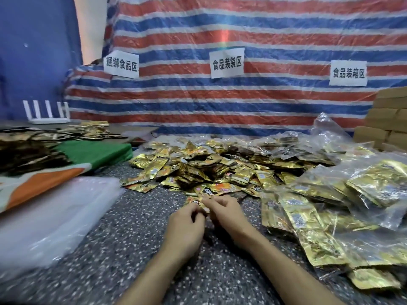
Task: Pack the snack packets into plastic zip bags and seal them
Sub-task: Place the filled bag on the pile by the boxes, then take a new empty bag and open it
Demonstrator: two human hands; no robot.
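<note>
Gathering seems the step in hand: at left, a stack of clear plastic zip bags point(55, 212) lies on the speckled grey desk point(132, 249); left hand point(185, 225) and right hand point(226, 213), grips narrow, pinch small gold foil snack packets point(197, 201) between them. Next calls for opening a bag.

So the snack packets point(209, 166) are all shiny, crinkly gold foil, the filled zip bags point(361, 245) are clear glossy plastic, the bench point(132, 249) is a matt, speckled, stone-looking top, and the striped tarp point(242, 29) behind looks like woven plastic with plain paper signs point(226, 62) on it.
</note>
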